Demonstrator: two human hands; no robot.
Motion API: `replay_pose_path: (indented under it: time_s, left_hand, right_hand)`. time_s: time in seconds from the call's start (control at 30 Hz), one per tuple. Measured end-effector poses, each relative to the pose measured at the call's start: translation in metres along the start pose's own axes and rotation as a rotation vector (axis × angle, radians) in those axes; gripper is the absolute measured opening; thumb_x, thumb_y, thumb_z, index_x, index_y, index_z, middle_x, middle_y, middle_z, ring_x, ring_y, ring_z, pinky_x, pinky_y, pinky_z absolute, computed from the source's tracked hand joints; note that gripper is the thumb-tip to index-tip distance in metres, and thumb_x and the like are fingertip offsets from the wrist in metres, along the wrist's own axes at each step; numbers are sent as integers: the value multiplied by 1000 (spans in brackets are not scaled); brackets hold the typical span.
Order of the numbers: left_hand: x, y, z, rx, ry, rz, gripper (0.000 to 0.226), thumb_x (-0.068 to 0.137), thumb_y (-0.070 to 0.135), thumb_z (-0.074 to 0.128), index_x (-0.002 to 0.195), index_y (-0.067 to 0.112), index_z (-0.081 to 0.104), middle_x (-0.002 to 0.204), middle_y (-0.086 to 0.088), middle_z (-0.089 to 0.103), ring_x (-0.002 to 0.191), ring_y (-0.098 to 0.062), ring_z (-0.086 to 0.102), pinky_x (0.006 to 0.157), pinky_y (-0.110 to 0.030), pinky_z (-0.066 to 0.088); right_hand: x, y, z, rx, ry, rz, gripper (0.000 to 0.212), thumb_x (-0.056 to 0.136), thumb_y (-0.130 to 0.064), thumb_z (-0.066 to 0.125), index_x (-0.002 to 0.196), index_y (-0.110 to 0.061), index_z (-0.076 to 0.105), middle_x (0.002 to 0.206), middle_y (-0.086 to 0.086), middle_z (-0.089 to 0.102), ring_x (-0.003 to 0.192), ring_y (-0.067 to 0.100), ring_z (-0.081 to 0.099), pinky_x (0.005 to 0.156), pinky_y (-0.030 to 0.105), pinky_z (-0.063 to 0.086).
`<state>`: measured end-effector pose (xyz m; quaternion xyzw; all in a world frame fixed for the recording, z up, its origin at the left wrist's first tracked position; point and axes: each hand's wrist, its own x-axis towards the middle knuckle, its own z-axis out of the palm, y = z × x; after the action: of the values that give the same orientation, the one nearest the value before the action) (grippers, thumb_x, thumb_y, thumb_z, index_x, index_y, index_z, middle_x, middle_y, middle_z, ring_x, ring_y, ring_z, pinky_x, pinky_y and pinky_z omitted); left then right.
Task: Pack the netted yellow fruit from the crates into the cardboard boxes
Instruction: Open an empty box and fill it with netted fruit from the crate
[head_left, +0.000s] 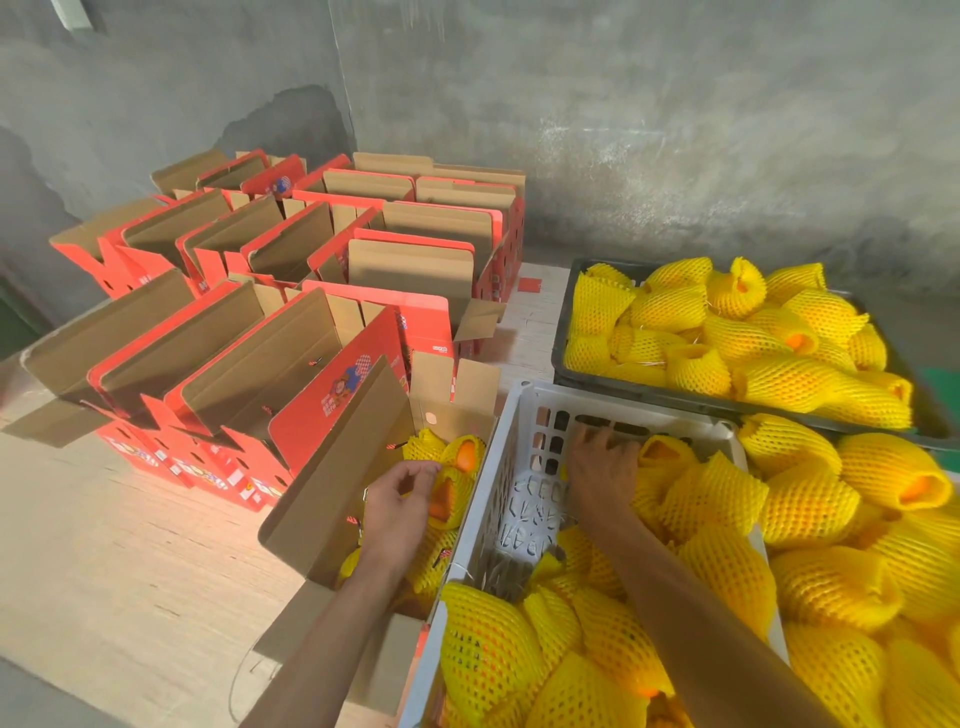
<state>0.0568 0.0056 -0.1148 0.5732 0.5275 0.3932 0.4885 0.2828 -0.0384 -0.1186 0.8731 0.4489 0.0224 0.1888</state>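
An open red cardboard box (332, 483) in front of me holds several orange fruit in yellow foam nets. My left hand (397, 512) is inside this box, fingers apart, touching a netted fruit (452, 499) that lies there. To its right a white slatted crate (524, 467) is partly filled with netted fruit. My right hand (602, 475) reaches into the crate's far end, fingers spread beside a netted fruit (665, 460); whether it grips it is not clear. A black crate (566, 374) of netted fruit stands behind.
Many open red cardboard boxes (291, 291) stand in rows at the left and back on a pale wooden surface (130, 561). A loose heap of netted fruit (857, 545) lies right of the white crate. A grey concrete wall (623, 130) closes the back.
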Motion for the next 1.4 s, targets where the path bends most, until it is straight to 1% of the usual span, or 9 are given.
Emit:
replay_pose_path:
  time_s: [0.23, 0.47, 0.63, 0.73, 0.83, 0.97, 1.17, 1.3, 1.4]
  left_hand:
    - [9, 5, -5, -85, 13, -103, 21, 102, 19, 61, 93, 16, 79, 94, 5, 75, 99, -16, 66, 97, -43, 54]
    - [9, 4, -10, -115, 43, -147, 22, 102, 17, 60, 92, 17, 80, 98, 7, 76, 104, -16, 67, 101, -45, 53]
    - [9, 1, -17, -107, 44, -166, 21, 102, 19, 60, 94, 17, 80, 103, 5, 76, 106, -18, 67, 103, -50, 52]
    - [10, -1, -25, -103, 58, -160, 21, 101, 21, 61, 94, 19, 80, 97, 4, 77, 104, -21, 69, 98, -49, 55]
    - [10, -1, -31, -128, 63, -164, 20, 100, 21, 62, 93, 20, 81, 93, 3, 77, 102, -21, 70, 88, -41, 60]
    - [8, 3, -31, -196, 80, -207, 19, 101, 22, 62, 95, 17, 80, 93, 0, 78, 100, -20, 72, 85, -38, 59]
    - [6, 14, -27, -353, -76, -186, 22, 100, 25, 65, 114, 10, 72, 108, -11, 76, 96, -22, 75, 89, -39, 61]
    - [7, 23, -25, -454, -292, -164, 48, 92, 38, 75, 130, 13, 62, 123, -8, 73, 116, -26, 70, 98, -41, 57]
    - [7, 26, -21, -546, -334, -194, 74, 75, 49, 87, 136, 22, 55, 125, -3, 72, 117, -24, 69, 96, -42, 57]
  right_hand:
    - [-3, -6, 3, 122, 104, -257, 78, 90, -48, 71, 149, -13, 34, 146, 15, 46, 127, 30, 53, 108, 43, 39]
    - [-5, -7, 4, -146, 17, -417, 38, 92, -52, 68, 117, -24, 68, 111, -4, 70, 109, 18, 61, 110, 41, 36]
    - [-8, -21, 8, -322, -56, -494, 59, 93, -62, 63, 139, -25, 53, 130, 3, 61, 122, 24, 55, 110, 41, 36]
    - [-8, -24, 12, -318, -35, -487, 65, 94, -51, 69, 145, -20, 44, 124, 2, 64, 115, 22, 59, 99, 37, 40]
    - [-4, -21, 13, -136, 73, -420, 66, 93, -47, 69, 146, -17, 41, 116, 1, 67, 101, 20, 64, 81, 31, 45]
    - [2, -17, 6, 383, 152, -224, 86, 90, -64, 60, 154, -16, 27, 140, 19, 51, 122, 33, 59, 94, 42, 54]
    - [-2, -14, -7, 1145, 463, -9, 64, 82, -58, 63, 130, -18, 51, 119, 2, 56, 103, 22, 57, 86, 39, 51]
    - [-11, -16, -28, 1661, 439, -238, 55, 95, -66, 54, 132, -26, 55, 120, -7, 64, 105, 11, 62, 85, 28, 54]
    - [-16, -20, -34, 1645, 318, -564, 46, 108, -59, 37, 113, -22, 64, 95, -2, 69, 87, 17, 67, 74, 35, 57]
